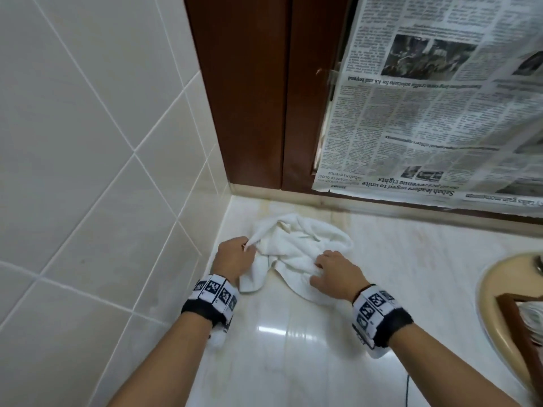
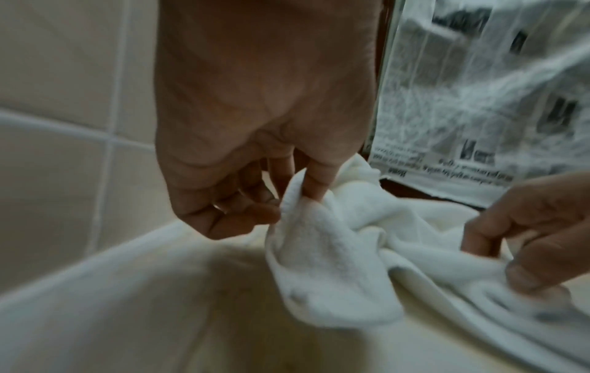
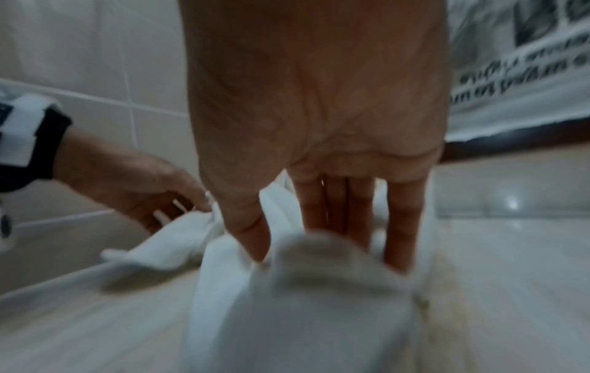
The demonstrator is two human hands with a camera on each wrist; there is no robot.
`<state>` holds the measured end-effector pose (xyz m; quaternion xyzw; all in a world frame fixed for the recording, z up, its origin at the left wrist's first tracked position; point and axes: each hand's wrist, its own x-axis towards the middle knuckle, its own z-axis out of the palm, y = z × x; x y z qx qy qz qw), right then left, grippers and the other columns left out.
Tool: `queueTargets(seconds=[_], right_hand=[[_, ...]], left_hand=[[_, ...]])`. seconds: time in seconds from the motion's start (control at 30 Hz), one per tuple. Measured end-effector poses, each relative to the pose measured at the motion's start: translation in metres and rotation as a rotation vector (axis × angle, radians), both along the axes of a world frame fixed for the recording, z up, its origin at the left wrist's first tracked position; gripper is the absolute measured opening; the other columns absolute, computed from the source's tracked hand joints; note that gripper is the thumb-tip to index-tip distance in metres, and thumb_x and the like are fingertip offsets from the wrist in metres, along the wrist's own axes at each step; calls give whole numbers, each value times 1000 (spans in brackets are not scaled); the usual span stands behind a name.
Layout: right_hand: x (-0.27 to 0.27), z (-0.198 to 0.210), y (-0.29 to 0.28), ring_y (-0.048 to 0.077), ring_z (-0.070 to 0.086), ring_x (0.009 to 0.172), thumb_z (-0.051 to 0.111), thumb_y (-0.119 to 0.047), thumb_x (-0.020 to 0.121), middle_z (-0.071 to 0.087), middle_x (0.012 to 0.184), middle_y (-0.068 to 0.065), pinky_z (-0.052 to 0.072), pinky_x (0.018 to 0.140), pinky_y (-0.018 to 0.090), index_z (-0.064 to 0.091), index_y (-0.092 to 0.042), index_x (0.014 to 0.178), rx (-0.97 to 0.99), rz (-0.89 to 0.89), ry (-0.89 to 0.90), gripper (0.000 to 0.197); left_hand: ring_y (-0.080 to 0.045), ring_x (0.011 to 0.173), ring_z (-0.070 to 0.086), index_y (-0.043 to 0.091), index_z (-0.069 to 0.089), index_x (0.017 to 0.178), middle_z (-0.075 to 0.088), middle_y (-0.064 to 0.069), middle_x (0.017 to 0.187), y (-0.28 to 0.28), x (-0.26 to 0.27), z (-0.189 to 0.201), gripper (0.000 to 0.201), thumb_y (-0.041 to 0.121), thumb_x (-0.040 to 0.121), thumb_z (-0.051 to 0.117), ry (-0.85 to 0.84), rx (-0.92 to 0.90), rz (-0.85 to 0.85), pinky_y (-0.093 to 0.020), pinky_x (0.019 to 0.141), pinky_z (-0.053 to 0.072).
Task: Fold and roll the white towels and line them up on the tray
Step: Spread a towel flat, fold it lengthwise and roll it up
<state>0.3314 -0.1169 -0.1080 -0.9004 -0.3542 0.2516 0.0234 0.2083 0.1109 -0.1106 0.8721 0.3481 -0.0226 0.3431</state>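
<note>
Starting stage only: white towel point(image 1: 299, 248) lies crumpled on the marble counter point(image 1: 308, 348) by the tiled wall, left hand point(image 1: 233, 257) pinching one edge, right hand point(image 1: 338, 274) gripping another, folding, rolling, traying all left.

The crumpled white terry-cloth towel point(image 1: 305, 245) feels nubby under my fingers point(image 2: 314, 181). The pale stone counter point(image 1: 293, 348) is polished glossy; glazed cream wall tiles point(image 1: 88, 142) shine, the newspaper sheet point(image 1: 440, 113) is matt.

On the upside-down newspaper point(image 1: 435, 113), two headlines can be made out — "Sabah leaders urged to unite" and "revenue rights". The smaller print cannot be read.
</note>
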Motion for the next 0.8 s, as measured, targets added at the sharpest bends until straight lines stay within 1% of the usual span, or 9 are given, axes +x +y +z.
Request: queueTargets(seconds=[0.07, 0.1, 0.13, 0.2, 0.27, 0.3, 0.47, 0.63, 0.8], right_hand=[[-7, 20, -18, 18, 53, 83, 52, -46, 92, 56, 88, -1, 42, 67, 29, 51, -22, 73, -52, -33, 19, 31], [-10, 27, -24, 18, 55, 78, 53, -45, 92, 57, 81, -2, 43, 65, 29, 51, -21, 71, 5, -66, -3, 32], [-14, 33, -28, 19, 56, 77, 55, -43, 92, 57, 82, -3, 43, 64, 29, 55, -20, 76, 131, -102, -47, 29], [-25, 37, -31, 17, 54, 89, 60, -42, 91, 57, 100, -3, 44, 73, 30, 60, -19, 102, 387, -116, -72, 26], [-34, 34, -29, 15, 51, 98, 65, -39, 90, 55, 113, -1, 44, 85, 32, 57, -17, 122, 453, -69, 26, 39], [-40, 30, -28, 17, 53, 97, 65, -36, 91, 58, 112, 1, 44, 86, 31, 59, -15, 121, 437, -68, 61, 37], [-64, 14, -53, 23, 59, 81, 68, -16, 88, 67, 88, 6, 47, 73, 30, 65, -11, 97, 530, -202, 91, 11], [-75, 31, -107, 15, 55, 66, 72, -7, 83, 65, 73, 3, 39, 58, 13, 66, -18, 80, 628, -240, 112, 13], [-82, 62, -175, 4, 57, 75, 68, -10, 88, 66, 87, -7, 37, 70, 5, 75, -14, 96, 718, -170, 36, 11]], left_hand=[[-14, 67, 50, 20, 51, 69, 54, 2, 69, -25, -18, 9, 30, 28, 98, 53, -51, -119, -58, -23, 56, 34], [-12, 67, 50, 24, 53, 68, 55, 4, 68, -37, -26, 11, 30, 30, 98, 55, -77, -188, -84, -22, 57, 35], [-10, 66, 51, 27, 55, 67, 56, 8, 68, -47, -33, 13, 31, 33, 98, 56, -94, -257, -108, -23, 59, 36], [-8, 65, 52, 33, 58, 65, 57, 14, 64, -65, -46, 15, 33, 37, 98, 56, -117, -353, -147, -24, 62, 38], [-7, 67, 55, 33, 63, 70, 61, 15, 66, -80, -55, 17, 30, 40, 98, 55, -135, -409, -164, -24, 64, 41], [-6, 67, 56, 32, 65, 73, 63, 15, 68, -87, -60, 20, 29, 40, 99, 54, -153, -423, -171, -24, 65, 42], [-7, 62, 46, 20, 56, 73, 53, 10, 66, -105, -86, 34, 32, 35, 101, 53, -206, -332, -164, -27, 62, 37], [-10, 64, 51, 17, 54, 77, 59, 2, 71, -126, -109, 63, 32, 37, 103, 50, -287, -106, -162, -22, 57, 35], [-15, 71, 56, 17, 60, 80, 62, 1, 73, -152, -132, 93, 30, 39, 99, 56, -378, 40, -116, -30, 62, 39]])
